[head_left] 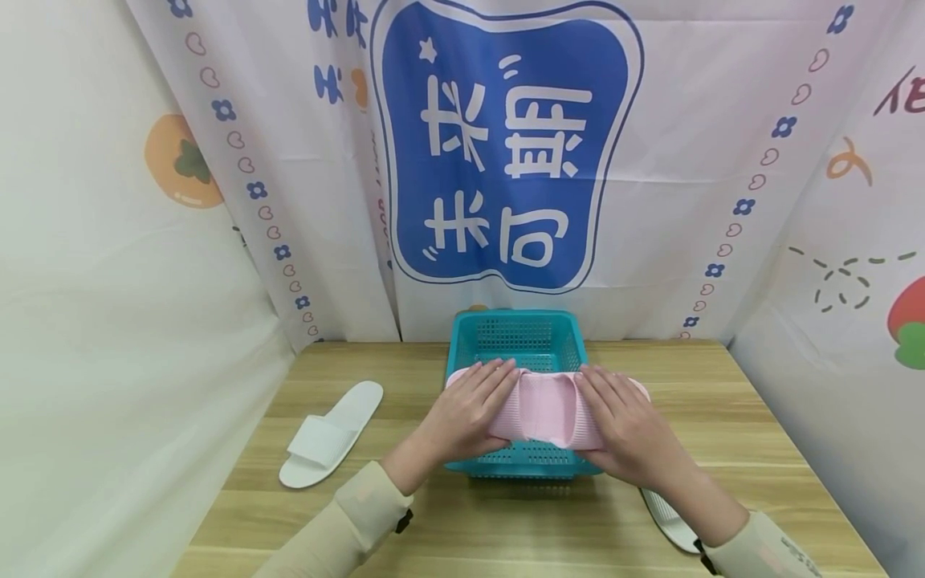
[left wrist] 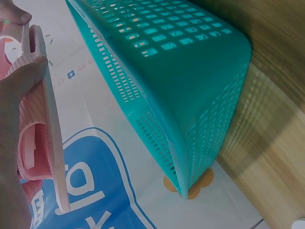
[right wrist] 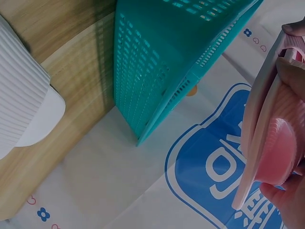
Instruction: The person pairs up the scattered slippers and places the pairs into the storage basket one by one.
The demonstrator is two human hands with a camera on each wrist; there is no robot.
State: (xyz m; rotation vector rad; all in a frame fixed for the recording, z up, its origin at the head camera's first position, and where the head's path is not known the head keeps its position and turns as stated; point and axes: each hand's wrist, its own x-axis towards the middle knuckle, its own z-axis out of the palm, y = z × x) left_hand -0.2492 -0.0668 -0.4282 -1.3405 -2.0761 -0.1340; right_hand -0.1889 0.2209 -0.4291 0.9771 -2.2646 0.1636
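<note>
Both hands hold a pair of pink slippers (head_left: 548, 405) over the teal basket (head_left: 451, 353) in the head view. At the left end, my left hand (head_left: 468, 411) grips with fingers over the ribbed strap and thumb below. My right hand (head_left: 636, 429) grips the other end the same way. Two pink soles (right wrist: 259, 119) lie close against each other in the right wrist view. In the left wrist view, the thumb presses a ribbed pink strap (left wrist: 34, 102). The fingers of both hands are partly hidden behind the slippers.
A white slipper (head_left: 334, 433) lies on the wooden table (head_left: 405, 530) left of the basket. Another white slipper (head_left: 668, 520) is partly covered by the right forearm. Printed cloth (head_left: 658, 265) hangs behind the table and along its sides.
</note>
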